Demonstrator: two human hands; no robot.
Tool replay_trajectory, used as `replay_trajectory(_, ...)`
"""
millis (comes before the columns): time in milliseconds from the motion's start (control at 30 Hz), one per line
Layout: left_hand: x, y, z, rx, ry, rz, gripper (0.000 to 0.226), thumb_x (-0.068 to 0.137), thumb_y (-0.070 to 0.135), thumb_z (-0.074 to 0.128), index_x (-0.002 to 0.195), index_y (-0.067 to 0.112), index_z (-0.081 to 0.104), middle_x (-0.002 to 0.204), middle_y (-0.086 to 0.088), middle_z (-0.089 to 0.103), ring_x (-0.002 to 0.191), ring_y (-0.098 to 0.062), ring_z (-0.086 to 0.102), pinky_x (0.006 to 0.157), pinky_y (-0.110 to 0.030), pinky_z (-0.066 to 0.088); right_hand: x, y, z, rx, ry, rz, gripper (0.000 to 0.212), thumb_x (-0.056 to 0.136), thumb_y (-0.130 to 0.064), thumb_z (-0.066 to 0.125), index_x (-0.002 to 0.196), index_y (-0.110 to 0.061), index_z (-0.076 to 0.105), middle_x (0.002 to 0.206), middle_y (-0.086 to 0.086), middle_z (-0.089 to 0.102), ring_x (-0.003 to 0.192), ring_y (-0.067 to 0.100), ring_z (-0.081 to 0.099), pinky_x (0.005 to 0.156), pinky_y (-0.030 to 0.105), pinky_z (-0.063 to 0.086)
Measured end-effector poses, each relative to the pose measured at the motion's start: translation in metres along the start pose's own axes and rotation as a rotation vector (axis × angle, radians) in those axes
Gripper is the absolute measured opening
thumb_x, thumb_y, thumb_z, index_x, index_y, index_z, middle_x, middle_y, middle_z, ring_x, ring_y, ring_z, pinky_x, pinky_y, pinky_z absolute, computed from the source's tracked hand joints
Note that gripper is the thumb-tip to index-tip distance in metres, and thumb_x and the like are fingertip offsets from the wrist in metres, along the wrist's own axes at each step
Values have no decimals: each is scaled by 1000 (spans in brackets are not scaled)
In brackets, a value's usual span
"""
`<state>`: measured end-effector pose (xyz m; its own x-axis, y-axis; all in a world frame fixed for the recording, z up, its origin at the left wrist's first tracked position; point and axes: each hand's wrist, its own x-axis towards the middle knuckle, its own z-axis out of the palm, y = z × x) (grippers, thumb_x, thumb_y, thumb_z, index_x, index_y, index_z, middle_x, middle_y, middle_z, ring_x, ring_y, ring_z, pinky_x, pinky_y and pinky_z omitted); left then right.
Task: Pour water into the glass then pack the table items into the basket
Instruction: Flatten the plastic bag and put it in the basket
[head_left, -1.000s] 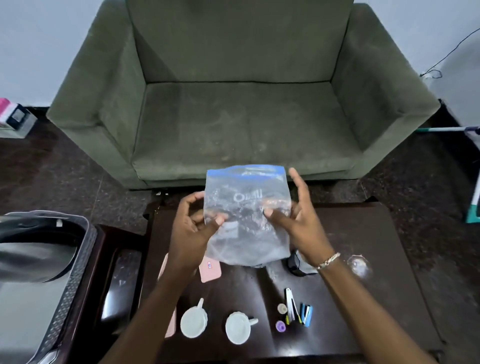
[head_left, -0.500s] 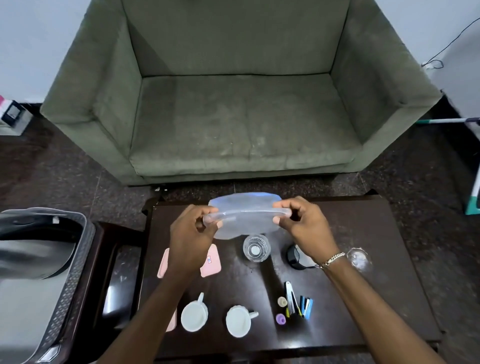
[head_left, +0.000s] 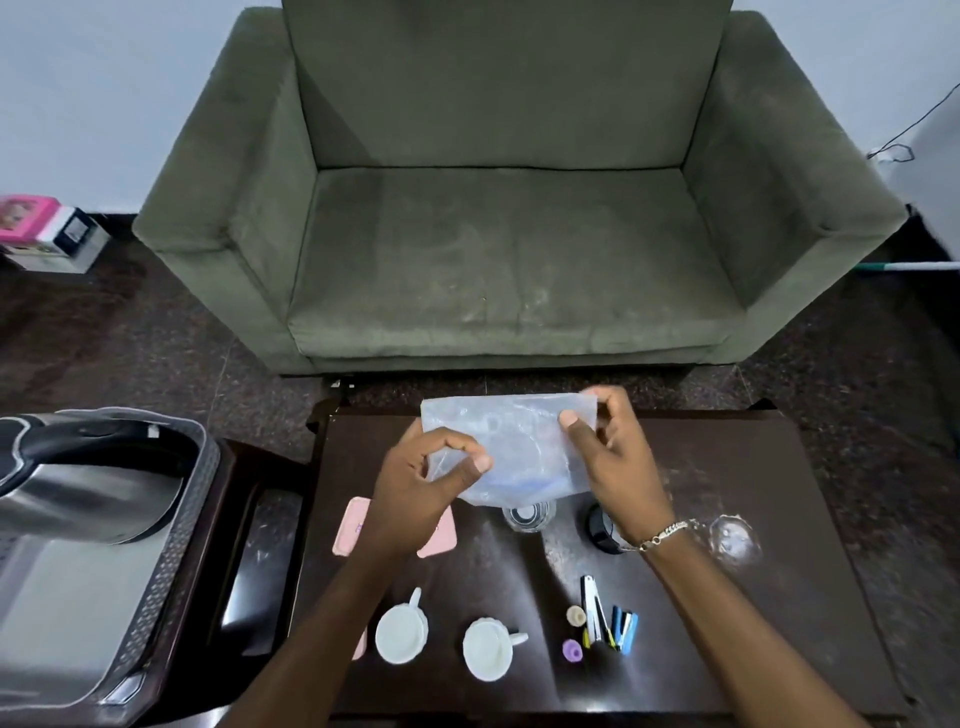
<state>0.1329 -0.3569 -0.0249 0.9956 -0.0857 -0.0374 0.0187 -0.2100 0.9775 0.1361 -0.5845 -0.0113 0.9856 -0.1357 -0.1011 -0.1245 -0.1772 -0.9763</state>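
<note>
A clear plastic bag (head_left: 514, 447), long axis nine-to-three, is pinched by left grip (head_left: 421, 486) and right grip (head_left: 613, 457), partly hiding the glass (head_left: 527, 517) at six.

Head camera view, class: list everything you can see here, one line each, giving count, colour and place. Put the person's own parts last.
Plastic bag: one, clear, held above the far side of the table.
Glass: one, clear, on the table just under the bag.
Cups: two, white, near edge of the table.
Pink flat item: one, partly hidden by the left forearm.
Dark round object: one, behind the right wrist.
Small stationery cluster: several, mixed colours, near right of the cups.
Table: one, dark brown.
Basket: one, grey, left of the table.
Kettle: one, steel, in the basket.
Sofa: one, green, behind the table.
Left hand: pinching the bag.
Right hand: pinching the bag.
</note>
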Motion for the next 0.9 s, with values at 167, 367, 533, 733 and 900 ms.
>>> replay_trajectory(167,-6,-1,-6,-7,35,-7,25,81,6,88,99,22,82,107,-3,71,100,-1,69,91,-15,49,-6,-3,3,-11,-230,-130,56,87,-21,80,139,-30,62,144,-16,58,138,10,50,119,38,37)
replay_trajectory(367,-15,-4,-23,-20,-14,-25,47,79,9,77,123,24,75,123,-4,63,116,-14,66,106,-34,51,-1,-1,10,44,-360,2,36,77,-17,86,112,-23,80,128,-5,72,125,12,62,112,45,47)
replay_trajectory(533,-22,-12,-43,6,-11,-44,63,84,-7,77,138,24,67,130,13,59,122,-10,63,104,-24,48,4,-4,26,22,-462,7,41,82,-6,83,119,-24,77,130,-8,71,125,9,62,108,31,49)
replay_trajectory(733,-31,-12,-72,-2,26,-52,58,83,-3,76,129,32,71,129,6,61,121,-6,62,102,-15,46,7,-10,58,-4,-518,51,29,85,1,77,108,-18,81,112,-7,78,112,8,70,98,22,52)
replay_trajectory(900,-39,-17,-89,-36,23,-176,26,83,13,88,104,27,85,111,6,81,118,-9,69,112,-38,49,4,-18,85,12,-541,41,32,86,6,74,112,-11,78,113,-7,78,111,6,69,94,18,51)
